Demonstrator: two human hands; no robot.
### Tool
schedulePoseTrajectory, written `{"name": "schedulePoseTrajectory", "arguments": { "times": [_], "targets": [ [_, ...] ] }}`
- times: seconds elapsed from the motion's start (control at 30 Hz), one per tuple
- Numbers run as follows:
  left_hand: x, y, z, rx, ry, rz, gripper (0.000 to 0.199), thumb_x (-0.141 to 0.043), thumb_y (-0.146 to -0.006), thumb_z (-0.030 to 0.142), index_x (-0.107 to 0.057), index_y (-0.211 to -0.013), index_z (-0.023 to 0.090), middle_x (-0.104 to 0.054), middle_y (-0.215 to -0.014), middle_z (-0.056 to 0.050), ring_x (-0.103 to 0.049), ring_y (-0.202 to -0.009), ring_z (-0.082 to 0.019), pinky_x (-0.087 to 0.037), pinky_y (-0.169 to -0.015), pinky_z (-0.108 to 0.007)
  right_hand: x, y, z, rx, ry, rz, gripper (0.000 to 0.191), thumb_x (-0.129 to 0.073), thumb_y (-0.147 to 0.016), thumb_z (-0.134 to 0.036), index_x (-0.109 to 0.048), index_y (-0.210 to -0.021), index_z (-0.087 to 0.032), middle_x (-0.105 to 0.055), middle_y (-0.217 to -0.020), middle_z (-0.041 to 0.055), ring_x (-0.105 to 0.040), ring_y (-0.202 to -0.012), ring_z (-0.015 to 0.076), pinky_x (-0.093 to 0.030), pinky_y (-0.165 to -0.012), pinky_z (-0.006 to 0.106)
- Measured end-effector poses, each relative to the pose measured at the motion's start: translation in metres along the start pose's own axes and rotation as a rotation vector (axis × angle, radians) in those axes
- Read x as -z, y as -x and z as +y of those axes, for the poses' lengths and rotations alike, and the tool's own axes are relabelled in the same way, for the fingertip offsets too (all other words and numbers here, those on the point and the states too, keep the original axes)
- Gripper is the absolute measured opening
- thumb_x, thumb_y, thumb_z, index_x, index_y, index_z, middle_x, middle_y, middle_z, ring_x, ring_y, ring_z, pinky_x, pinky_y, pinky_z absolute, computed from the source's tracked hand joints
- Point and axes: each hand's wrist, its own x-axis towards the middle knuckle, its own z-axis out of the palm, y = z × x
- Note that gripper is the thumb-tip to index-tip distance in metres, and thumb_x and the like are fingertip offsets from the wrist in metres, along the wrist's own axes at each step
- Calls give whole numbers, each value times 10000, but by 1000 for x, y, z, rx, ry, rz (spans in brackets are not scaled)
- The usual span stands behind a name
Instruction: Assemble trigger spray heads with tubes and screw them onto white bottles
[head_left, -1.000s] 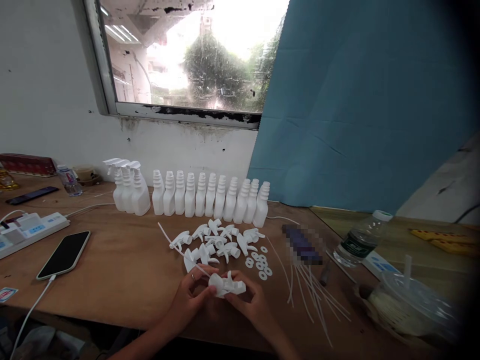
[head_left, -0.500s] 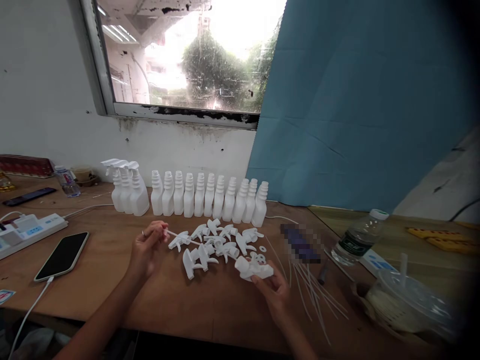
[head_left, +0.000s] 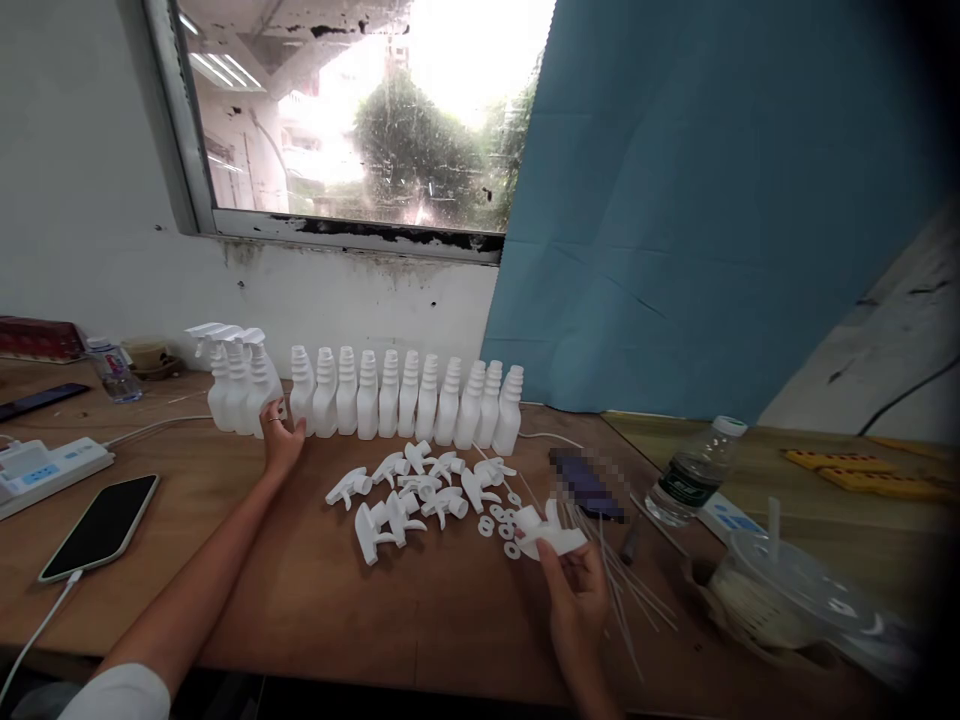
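Blown-out window (head_left: 420,120) glare, dim table (head_left: 315,590), dark right edge

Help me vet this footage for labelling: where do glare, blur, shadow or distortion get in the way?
Head view: the window glares pure white at its upper right; the picture's right edge sinks into black; the lidded cup looks stretched and soft; mosaic blocks obscure the purple item; the loose spray heads read fairly clearly, over soft shadows.

Single head-worn view, facing forward and down over the nearby hands and tabletop.
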Motion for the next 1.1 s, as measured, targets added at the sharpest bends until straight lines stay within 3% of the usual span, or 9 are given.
{"name": "schedulePoseTrajectory", "arguments": {
  "times": [0.17, 0.3, 0.43, 0.53, 0.63, 0.73, 0.83, 0.97, 1.1],
  "targets": [
    [-12, -7, -19, 28, -45, -96, 711, -625, -752, 195, -363, -1409, 128, -493, -1354, -169, -526, -1209, -256, -455, -993, -354, -1, 2, -7, -7, -14, -17, 295, -737, -737, -375, -590, -913, -190, -694, -803, 42, -659, -731, 211, -518, -687, 316],
    [-9, -9, -21, 100, -107, -97, 558, -654, -731, 269, -539, -1254, 114, -654, -1114, -164, -617, -1049, -335, -479, -926, -457, 3, 3, -1, -16, -60, -76, 295, -730, -760, -367, -581, -946, -193, -711, -908, 70, -677, -821, 231, -525, -755, 336],
    [8, 4, -16, 111, -145, 26, 513, -617, -729, 323, -585, -1189, 98, -649, -1101, -191, -582, -1077, -397, -423, -955, -525, 8, 4, 9, -49, -92, -102, 272, -729, -776, -362, -543, -899, -208, -705, -866, 53, -675, -820, 235, -521, -743, 334],
    [29, 17, -7, 66, -105, 115, 529, -558, -758, 368, -561, -1220, 111, -605, -1196, -172, -531, -1158, -357, -380, -1022, -470, 7, 5, 11, -34, -95, -62, 271, -708, -799, -370, -540, -938, -208, -703, -847, 55, -675, -822, 239, -513, -775, 356],
    [49, 24, 3, 24, -1, 114, 504, -477, -787, 423, -571, -1192, 140, -616, -1160, -112, -559, -1097, -287, -432, -969, -382, 5, 5, 10, 19, -151, -60, 286, -635, -856, -389, -537, -1050, -203, -711, -936, 95, -679, -902, 260, -495, -847, 418],
    [58, 25, 13, 47, 129, 12, 448, -449, -771, 478, -631, -1003, 140, -658, -897, -70, -609, -850, -238, -505, -728, -315, 3, 4, 11, 36, -151, -66, 312, -595, -875, -402, -527, -1107, -205, -702, -1034, 123, -673, -965, 284, -478, -879, 465],
    [56, 27, 22, 101, 246, -144, 430, -473, -741, 546, -636, -762, 148, -602, -639, -35, -545, -592, -180, -443, -515, -270, 2, 3, 10, 35, -110, -59, 314, -585, -876, -410, -527, -1109, -206, -705, -1001, 111, -672, -966, 283, -465, -900, 471],
    [53, 34, 33, 151, 333, -336, 413, -613, -655, 546, -670, -667, 137, -587, -551, -29, -485, -490, -147, -378, -437, -248, 1, 2, 4, 48, -164, -87, 268, -563, -896, -402, -497, -1078, -217, -714, -828, 65, -698, -842, 271, -458, -897, 489],
    [55, 38, 38, 178, 361, -425, 396, -658, -666, 521, -719, -692, 130, -620, -559, -34, -492, -477, -139, -358, -426, -232, 1, 2, 1, 47, -170, -86, 298, -574, -890, -410, -503, -1106, -217, -711, -800, 55, -698, -790, 271, -475, -843, 470]
  ]
}}
